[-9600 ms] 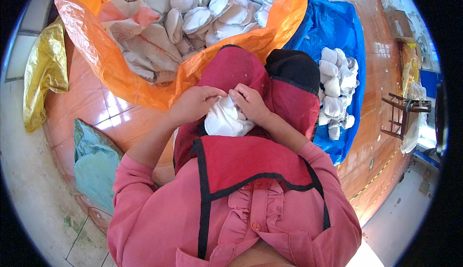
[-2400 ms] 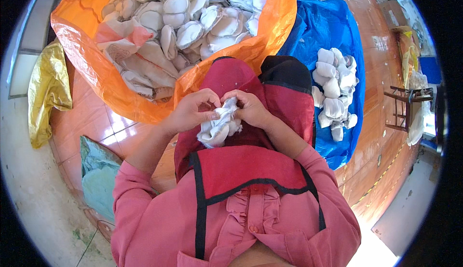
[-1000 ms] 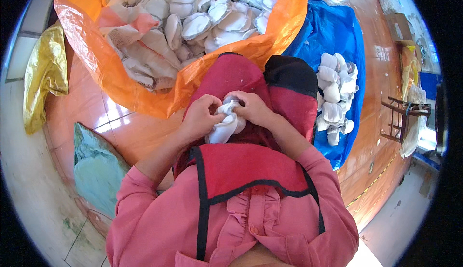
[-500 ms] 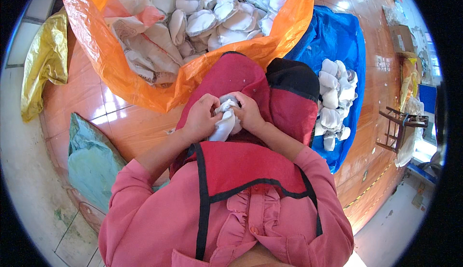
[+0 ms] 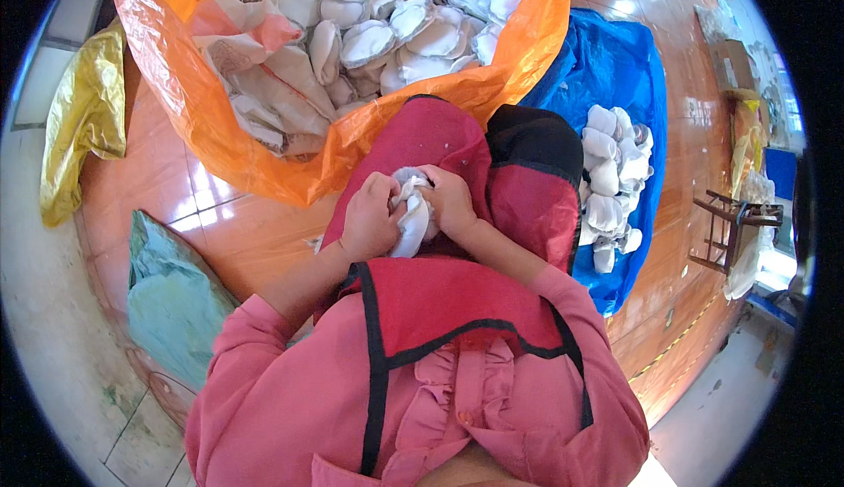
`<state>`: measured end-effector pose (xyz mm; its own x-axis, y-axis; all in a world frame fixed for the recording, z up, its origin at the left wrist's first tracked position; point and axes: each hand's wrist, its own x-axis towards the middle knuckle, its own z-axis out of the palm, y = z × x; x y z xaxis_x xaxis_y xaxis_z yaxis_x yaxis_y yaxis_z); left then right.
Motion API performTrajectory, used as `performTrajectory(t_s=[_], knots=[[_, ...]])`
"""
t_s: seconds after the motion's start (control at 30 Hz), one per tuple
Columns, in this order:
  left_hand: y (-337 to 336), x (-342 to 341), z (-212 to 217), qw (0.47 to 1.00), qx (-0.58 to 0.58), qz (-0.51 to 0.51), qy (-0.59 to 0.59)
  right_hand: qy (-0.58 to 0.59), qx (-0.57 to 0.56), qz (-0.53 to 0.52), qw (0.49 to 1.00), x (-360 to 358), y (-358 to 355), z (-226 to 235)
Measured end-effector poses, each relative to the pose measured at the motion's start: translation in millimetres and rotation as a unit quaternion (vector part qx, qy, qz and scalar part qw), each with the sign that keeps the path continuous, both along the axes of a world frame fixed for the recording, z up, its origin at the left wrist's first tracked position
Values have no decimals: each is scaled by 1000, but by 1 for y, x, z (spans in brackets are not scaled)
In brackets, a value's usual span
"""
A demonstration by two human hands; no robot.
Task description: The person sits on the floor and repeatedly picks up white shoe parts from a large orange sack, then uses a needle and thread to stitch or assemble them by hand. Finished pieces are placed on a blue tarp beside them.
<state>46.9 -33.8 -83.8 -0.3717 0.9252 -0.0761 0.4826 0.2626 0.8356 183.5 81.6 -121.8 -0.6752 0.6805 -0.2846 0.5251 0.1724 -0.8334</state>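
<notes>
Over my lap, both hands grip a small white fabric piece (image 5: pixel 413 223) with a grey, fuzzy patch at its far end. My left hand (image 5: pixel 373 214) has its fingers curled round the left side of it. On the other side, my right hand (image 5: pixel 452 202) pinches it near the grey part, fingers bent. The cloth is folded and bunched between the hands, and its lower end hangs toward me. Fingertips partly hide it. Beyond my knees, several flat, rounded white padded fabric pieces (image 5: pixel 369 43) fill an open orange sack (image 5: pixel 352 149).
A blue sheet (image 5: pixel 629 74) at my right carries several plump white fabric pieces (image 5: pixel 607 175). On the left lie a teal sack (image 5: pixel 171 302) and a yellow sack (image 5: pixel 83 127). Farther right are a wooden stool (image 5: pixel 734 228) and a cardboard box (image 5: pixel 731 69).
My hands have shifted slightly on the white fabric piece, and its grey patch shows more at the far end. The whole view has moved a little.
</notes>
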Motion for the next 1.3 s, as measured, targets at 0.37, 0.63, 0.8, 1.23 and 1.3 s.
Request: performTrajectory(t_s=[0.37,0.63,0.8,1.23,1.3], knots=[[-24,4,-8,992,78,95,2,149,-331,11,932,30,13,26],[-20,9,-14,983,114,126,67,180,-319,35,930,23,-1,21],[-24,8,-19,983,117,121,72,151,-309,8,939,19,-5,11],[-29,-1,-9,994,97,46,4,123,-337,-34,933,20,-13,11],[-31,-1,-11,993,110,44,8,110,-344,-23,932,19,-13,14]])
